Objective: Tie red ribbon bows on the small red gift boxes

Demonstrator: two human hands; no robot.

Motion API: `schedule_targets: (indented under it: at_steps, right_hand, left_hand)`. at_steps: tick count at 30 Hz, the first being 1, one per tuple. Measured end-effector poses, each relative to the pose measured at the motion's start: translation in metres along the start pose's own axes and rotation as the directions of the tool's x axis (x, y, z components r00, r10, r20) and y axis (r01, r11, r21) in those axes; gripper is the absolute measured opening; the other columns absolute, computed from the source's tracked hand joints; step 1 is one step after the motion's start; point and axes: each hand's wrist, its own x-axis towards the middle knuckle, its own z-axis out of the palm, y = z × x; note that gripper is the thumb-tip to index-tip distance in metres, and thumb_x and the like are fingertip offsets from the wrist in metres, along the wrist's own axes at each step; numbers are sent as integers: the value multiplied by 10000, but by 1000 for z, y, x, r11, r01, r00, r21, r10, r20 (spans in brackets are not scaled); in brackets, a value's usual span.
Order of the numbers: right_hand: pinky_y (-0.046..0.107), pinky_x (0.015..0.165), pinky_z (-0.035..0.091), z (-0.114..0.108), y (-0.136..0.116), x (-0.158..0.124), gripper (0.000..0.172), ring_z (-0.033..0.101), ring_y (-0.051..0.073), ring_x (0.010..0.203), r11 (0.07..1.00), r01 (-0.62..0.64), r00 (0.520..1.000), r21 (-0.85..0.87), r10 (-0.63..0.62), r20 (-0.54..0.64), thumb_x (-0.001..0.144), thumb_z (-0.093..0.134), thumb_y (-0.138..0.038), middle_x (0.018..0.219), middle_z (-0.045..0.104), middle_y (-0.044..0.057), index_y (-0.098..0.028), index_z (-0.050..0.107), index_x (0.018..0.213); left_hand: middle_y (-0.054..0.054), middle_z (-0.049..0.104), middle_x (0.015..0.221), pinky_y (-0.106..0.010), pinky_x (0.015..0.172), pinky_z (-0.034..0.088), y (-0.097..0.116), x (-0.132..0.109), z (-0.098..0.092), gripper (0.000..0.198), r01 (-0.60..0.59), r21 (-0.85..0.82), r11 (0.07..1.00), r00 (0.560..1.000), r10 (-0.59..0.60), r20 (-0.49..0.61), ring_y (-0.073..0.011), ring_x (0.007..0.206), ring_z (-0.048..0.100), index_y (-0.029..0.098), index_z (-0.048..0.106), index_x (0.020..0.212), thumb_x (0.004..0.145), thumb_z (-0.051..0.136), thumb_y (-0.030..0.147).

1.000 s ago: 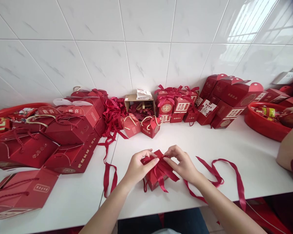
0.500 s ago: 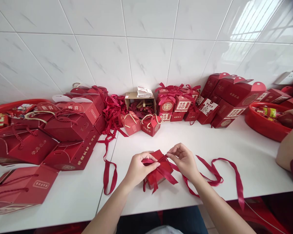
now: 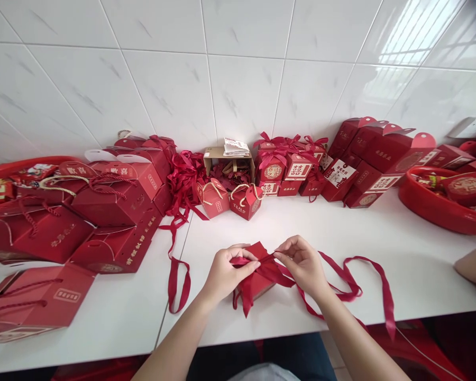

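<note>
A small red gift box [image 3: 261,286] sits on the white table near its front edge, with a dark red satin ribbon [image 3: 248,296] around its top. My left hand [image 3: 232,271] pinches a loop of that ribbon between thumb and fingers at the box's left side. On the right, my right hand [image 3: 299,263] pinches another part of the ribbon, drawn taut over the box top. Ribbon ends hang down the front of the box. The knot itself is partly hidden by my fingers. Another length of ribbon [image 3: 375,263] trails over the table to the right and hangs off the edge.
Stacked red boxes [image 3: 111,196] fill the left. A ribbon heap [image 3: 186,177], an open carton [image 3: 208,166] and bow-tied boxes [image 3: 272,166] line the wall. At right are more boxes [image 3: 384,153], a red basin [image 3: 428,206] and another person's arm [image 3: 474,264].
My hands still pinch the ribbon, and its loose ends have shifted over the box front. The other person's arm has drawn back from the basin, where a red box now shows.
</note>
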Motion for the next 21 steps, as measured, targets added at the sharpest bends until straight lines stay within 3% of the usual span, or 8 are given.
schedule_targets:
  at_steps: [10, 18, 21]
  right_hand:
    - [285, 621, 520, 0, 4, -4, 298, 617, 150, 686, 998, -41, 995, 44, 45, -85, 759, 725, -317, 721, 637, 10, -216, 447, 723]
    - [302, 648, 510, 3, 1, -2, 411, 619, 164, 693, 998, -43, 989, 42, 48, -138, 746, 732, -284, 685, 645, 9, -226, 339, 641]
    - [297, 652, 509, 3, 0, -1, 370, 613, 157, 689, 997, -56, 992, 46, 61, -114, 755, 723, -285, 689, 632, 2, -223, 371, 663]
  left_hand:
    - [-59, 715, 1047, -360, 1007, 422, -3, 0, 2, 89, -7, 42, 999, 1000, 7, -8, -264, 1233, 518, 217, 716, 751, 728, 697, 301]
    - [-64, 738, 897, -328, 927, 472, -3, -1, 3, 80, -11, 44, 999, 1000, 11, -7, -257, 1154, 573, 190, 710, 732, 719, 695, 268]
    - [-71, 735, 897, -320, 909, 476, -2, -2, 2, 89, -17, 27, 999, 1000, 17, -11, -255, 1135, 583, 181, 705, 730, 718, 697, 268]
